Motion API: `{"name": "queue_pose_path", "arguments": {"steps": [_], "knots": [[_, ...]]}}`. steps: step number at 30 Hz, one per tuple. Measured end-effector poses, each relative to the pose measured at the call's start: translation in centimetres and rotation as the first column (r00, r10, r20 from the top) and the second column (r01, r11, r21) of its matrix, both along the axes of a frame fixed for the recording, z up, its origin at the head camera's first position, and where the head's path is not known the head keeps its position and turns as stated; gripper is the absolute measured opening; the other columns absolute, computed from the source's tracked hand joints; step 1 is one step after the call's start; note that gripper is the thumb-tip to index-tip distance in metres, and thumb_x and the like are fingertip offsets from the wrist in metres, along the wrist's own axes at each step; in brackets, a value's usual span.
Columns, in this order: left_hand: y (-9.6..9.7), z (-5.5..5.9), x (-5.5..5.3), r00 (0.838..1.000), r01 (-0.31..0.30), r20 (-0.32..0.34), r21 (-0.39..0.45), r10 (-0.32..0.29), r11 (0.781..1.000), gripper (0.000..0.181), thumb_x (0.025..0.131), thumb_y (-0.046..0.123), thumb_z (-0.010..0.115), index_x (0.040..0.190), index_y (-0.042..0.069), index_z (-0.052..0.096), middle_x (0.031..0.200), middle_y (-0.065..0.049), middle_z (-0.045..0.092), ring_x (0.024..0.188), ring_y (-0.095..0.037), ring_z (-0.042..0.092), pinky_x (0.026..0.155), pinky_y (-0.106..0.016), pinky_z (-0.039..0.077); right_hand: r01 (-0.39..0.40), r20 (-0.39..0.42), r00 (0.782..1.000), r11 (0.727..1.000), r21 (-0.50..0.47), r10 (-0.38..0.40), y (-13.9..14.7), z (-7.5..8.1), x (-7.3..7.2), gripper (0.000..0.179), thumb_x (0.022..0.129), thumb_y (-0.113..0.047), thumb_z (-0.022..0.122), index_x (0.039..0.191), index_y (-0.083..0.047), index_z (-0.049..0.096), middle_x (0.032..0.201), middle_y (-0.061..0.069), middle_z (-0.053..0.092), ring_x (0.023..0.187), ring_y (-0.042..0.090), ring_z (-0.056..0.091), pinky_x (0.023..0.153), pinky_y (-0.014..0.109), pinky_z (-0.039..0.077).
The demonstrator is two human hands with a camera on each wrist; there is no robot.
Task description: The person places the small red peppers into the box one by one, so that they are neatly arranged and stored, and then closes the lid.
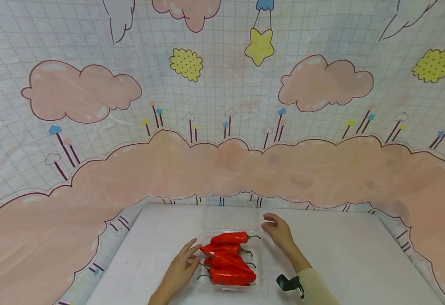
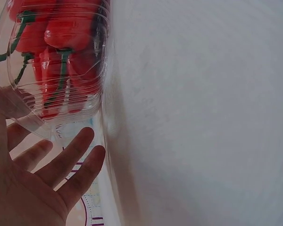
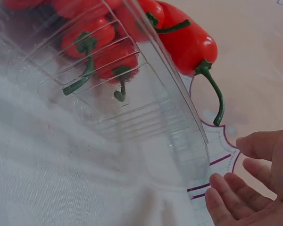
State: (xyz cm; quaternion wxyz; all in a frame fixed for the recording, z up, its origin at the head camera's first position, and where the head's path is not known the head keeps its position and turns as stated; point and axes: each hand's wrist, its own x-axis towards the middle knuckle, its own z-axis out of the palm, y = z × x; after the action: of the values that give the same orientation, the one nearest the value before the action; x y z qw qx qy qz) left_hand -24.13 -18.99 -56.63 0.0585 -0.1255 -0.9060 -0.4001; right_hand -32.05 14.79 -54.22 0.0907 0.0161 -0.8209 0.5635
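A clear plastic clamshell box holds several long red peppers with green stems. Its see-through lid lies folded back at the far side. My left hand is at the box's left edge with fingers spread and relaxed; in the left wrist view its thumb lies against or just beside the clear rim, and I cannot tell which. To the right of the lid, my right hand hovers with loosely bent fingers and nothing in them. In the right wrist view, pepper stems rise above the box wall.
The box stands on a white table. Behind it hangs a cloth printed with clouds and stars. A small black device is strapped at the right sleeve.
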Motion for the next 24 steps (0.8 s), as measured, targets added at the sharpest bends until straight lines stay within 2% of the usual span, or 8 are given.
{"name": "queue_pose_path", "arguments": {"steps": [6, 12, 18, 24], "knots": [[0.0, 0.1, -0.1, 1.000, 0.004, -0.001, 0.008, -0.004, 1.000, 0.041, 0.094, 0.012, 0.062, 0.135, 0.009, 0.059, 0.153, -0.008, 0.044, 0.103, -0.019, 0.069, 0.079, -0.020, 0.056, 0.008, 0.063, 0.998, 1.000, 0.000, -0.008, -0.3, -0.4, -0.5, 0.039, 0.088, -0.007, 0.069, 0.125, 0.002, 0.061, 0.123, 0.024, 0.065, 0.107, 0.034, 0.068, 0.085, 0.038, 0.057], [0.1, 0.2, -0.1, 1.000, 0.003, -0.005, 0.009, -0.003, 1.000, 0.041, 0.094, 0.012, 0.062, 0.135, 0.009, 0.059, 0.153, -0.008, 0.044, 0.103, -0.019, 0.069, 0.078, -0.020, 0.056, -0.008, 0.143, 0.990, 1.000, 0.018, 0.005, -0.7, -0.5, -0.9, 0.048, 0.091, -0.013, 0.065, 0.134, 0.005, 0.052, 0.127, 0.026, 0.062, 0.113, 0.040, 0.063, 0.093, 0.047, 0.054], [0.0, 0.1, -0.1, 1.000, 0.003, 0.008, 0.006, -0.003, 1.000, 0.041, 0.095, 0.014, 0.062, 0.135, 0.009, 0.058, 0.153, -0.008, 0.044, 0.104, -0.019, 0.068, 0.079, -0.020, 0.056, -0.026, 0.225, 0.974, 0.999, 0.030, 0.018, -1.2, -0.9, -0.8, 0.047, 0.096, -0.020, 0.059, 0.137, 0.003, 0.051, 0.129, 0.024, 0.062, 0.112, 0.034, 0.064, 0.097, 0.046, 0.053], [-0.2, -0.1, -0.2, 1.000, 0.016, 0.013, -0.004, -0.016, 1.000, 0.042, 0.095, 0.015, 0.062, 0.136, 0.009, 0.058, 0.153, -0.009, 0.043, 0.104, -0.020, 0.068, 0.079, -0.020, 0.056, -0.029, 0.207, 0.978, 1.000, -0.009, 0.031, -1.2, -1.3, -0.8, 0.046, 0.095, -0.015, 0.059, 0.134, 0.008, 0.051, 0.123, 0.026, 0.064, 0.106, 0.031, 0.066, 0.093, 0.044, 0.055]]}}
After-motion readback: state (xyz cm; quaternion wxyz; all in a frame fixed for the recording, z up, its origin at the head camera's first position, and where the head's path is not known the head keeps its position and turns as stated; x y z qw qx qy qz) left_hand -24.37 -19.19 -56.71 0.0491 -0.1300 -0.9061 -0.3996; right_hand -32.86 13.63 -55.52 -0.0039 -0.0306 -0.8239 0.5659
